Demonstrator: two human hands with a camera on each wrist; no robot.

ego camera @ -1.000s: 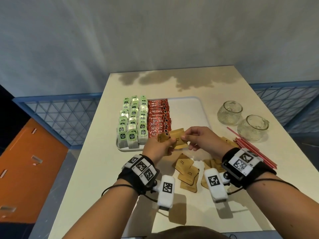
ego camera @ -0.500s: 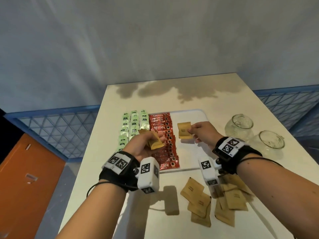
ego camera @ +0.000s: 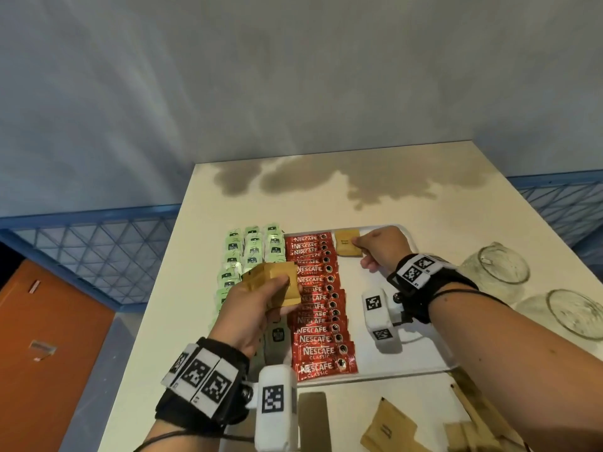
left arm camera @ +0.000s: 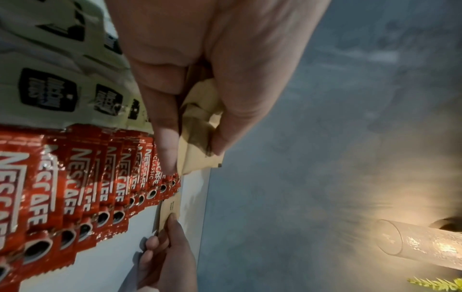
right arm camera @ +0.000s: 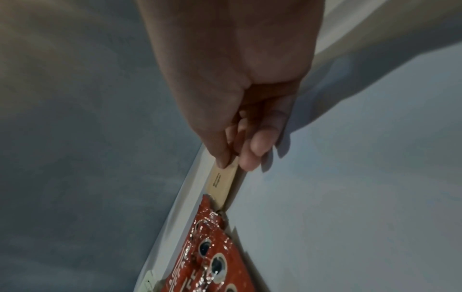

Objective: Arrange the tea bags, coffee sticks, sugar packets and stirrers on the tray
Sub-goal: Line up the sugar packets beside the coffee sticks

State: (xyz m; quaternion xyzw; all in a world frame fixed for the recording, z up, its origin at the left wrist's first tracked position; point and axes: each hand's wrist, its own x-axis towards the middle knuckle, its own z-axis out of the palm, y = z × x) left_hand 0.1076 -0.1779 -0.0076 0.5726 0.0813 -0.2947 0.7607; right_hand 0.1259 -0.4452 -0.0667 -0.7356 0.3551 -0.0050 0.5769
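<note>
2 hands: right [ego camera: 380,247] pinches 1 flat sugar packet [ego camera: 347,243], left [ego camera: 257,301] grips a stack [ego camera: 280,282].

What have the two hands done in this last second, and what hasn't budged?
The right hand carried one brown sugar packet away from the left hand to the tray's far end, beside the coffee sticks, still pinching it. The left hand, still gripping its stack of sugar packets, moved over the tea bags. Rows of tea bags, coffee sticks and the glasses stayed put.
</note>
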